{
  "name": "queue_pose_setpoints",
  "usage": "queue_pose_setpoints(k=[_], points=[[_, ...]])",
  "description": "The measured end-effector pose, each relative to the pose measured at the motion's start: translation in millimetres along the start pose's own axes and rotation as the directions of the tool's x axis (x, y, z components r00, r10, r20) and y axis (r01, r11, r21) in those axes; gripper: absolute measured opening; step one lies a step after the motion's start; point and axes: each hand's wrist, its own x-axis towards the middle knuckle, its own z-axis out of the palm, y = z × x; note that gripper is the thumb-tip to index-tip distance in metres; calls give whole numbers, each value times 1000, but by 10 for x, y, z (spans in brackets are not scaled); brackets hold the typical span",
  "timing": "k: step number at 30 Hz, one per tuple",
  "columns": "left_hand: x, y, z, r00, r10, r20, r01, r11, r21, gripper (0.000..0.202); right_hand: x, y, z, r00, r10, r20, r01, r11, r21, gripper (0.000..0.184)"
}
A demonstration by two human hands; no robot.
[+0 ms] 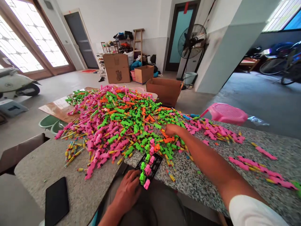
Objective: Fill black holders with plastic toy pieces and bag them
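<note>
A big heap of pink, green and orange plastic toy pieces (117,119) covers the speckled stone table (207,185). My right hand (172,129) reaches into the heap's right side, fingers curled down among orange and green pieces; what it grips is hidden. My left hand (128,191) rests in my lap at the table's notch, fingers closed on the lower edge of a black tray (154,164). Several green and pink pieces stand in that tray.
A black phone (56,201) lies at the table's near left. Long pink strips (256,168) lie scattered at the right. Beyond stand a pink stool (224,113), cardboard boxes (164,91), a standing fan (191,40) and a scooter (14,83).
</note>
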Motion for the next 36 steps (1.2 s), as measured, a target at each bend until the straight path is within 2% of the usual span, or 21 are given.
queue_pose_setpoints(k=[3,6,9,11,12,15,17,19,22,26,29,32,34,36], points=[[-18,-30,0,1000,-5,-9,5,1000,5,36,-26,171,-116,998,45,31,-45,999,-16,35],[-23,-58,-19,1000,-7,1,7,1000,17,30,-89,346,-180,991,131,11,-130,990,-59,34],[-25,-82,-33,1000,6,9,-7,1000,25,25,-221,413,-124,974,170,-151,-189,974,-125,34],[-28,-94,-34,1000,14,4,-14,1000,27,23,-318,360,-21,964,92,-248,-129,982,-136,34],[-30,-99,-32,1000,15,5,-15,999,29,22,-356,307,42,966,50,-254,-85,988,-130,34],[-38,-110,-19,1000,13,15,-14,999,35,19,-391,95,229,988,26,-155,-42,994,-100,44],[-43,-111,-12,1000,15,26,-16,999,40,19,-352,-36,313,993,69,-95,-79,992,-101,50],[-45,-105,-14,999,16,40,-18,999,43,20,-294,-127,342,993,106,-60,-112,989,-100,46],[-45,-85,-37,999,10,47,-13,999,50,20,-259,-165,288,992,127,-7,-127,991,-33,38],[-50,-72,-66,998,19,64,-23,998,63,23,-404,-26,144,998,46,44,-52,985,166,34],[-67,-94,-55,997,30,66,-35,997,73,26,-621,146,95,998,58,-28,-50,970,236,37],[-86,-135,-23,997,32,65,-36,997,73,23,-855,229,151,971,68,-228,-42,992,117,38],[-94,-157,-4,997,32,66,-37,997,70,24,-985,179,245,948,-35,-317,42,999,16,38],[-95,-167,4,997,32,68,-37,997,68,26,-1075,44,366,945,-159,-285,157,987,-27,35]])
